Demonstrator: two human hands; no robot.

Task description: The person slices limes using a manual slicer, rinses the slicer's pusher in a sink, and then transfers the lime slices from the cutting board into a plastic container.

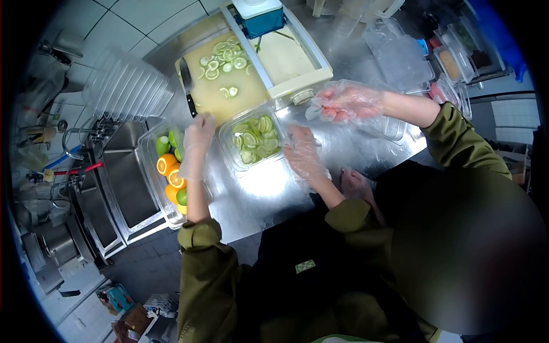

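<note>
My left hand (199, 136), in a clear plastic glove, is closed at the lower left corner of the cutting board (243, 97), just below the handle of a knife (191, 105); what its fingers hold, if anything, is hidden. Beside the right wall of a clear container (233, 162) with green citrus slices (254, 139) is my gloved right hand (303, 153), its fingers bent and apart, with nothing visible in it. More thin slices (229, 55) lie on the board.
A co-worker's gloved hand (349, 103) is above my right hand, the other (355, 184) near the table edge. A slicer (300, 83) crosses the board. Left are a fruit tray (151, 182) of oranges and limes, stacked containers (128, 86) and sinks (132, 188).
</note>
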